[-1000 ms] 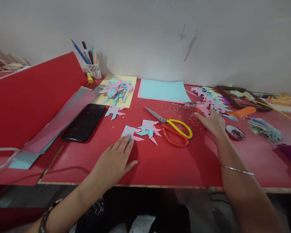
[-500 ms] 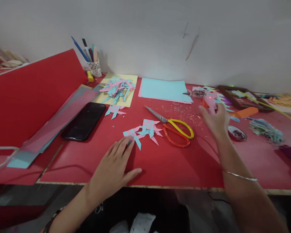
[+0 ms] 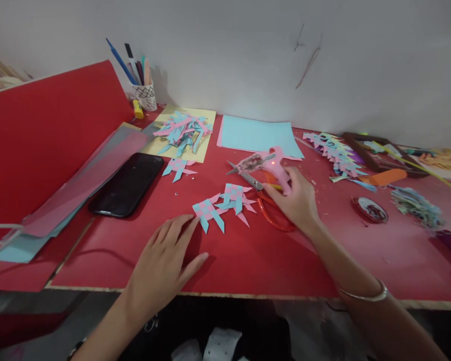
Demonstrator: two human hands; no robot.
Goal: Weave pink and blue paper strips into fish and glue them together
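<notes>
My right hand (image 3: 298, 198) grips a pink glue gun (image 3: 274, 163) by its handle, its nozzle pointing left above the scissors (image 3: 252, 181). Part of the scissors' yellow and red handles is hidden behind the gun and hand. My left hand (image 3: 165, 253) lies on the red tabletop with fingers stretched and thumb apart, holding nothing. Its fingertips are right by a woven paper fish (image 3: 208, 209) in pink and blue. A second woven paper fish (image 3: 233, 195) sits just right of it, and another (image 3: 177, 166) lies farther back beside the phone.
A black phone (image 3: 127, 184) and coloured sheets lie at left. Behind are a pile of paper fish (image 3: 184, 131) on yellow paper, blue sheets (image 3: 257, 133) and a pen cup (image 3: 145, 95). At right are a joined paper strip (image 3: 332, 153), a small dish (image 3: 370, 209) and a tassel bundle (image 3: 417, 206).
My right hand has brought the glue gun leftward from the right side to over the scissors. My left hand has drawn back slightly from the front paper fish, uncovering it.
</notes>
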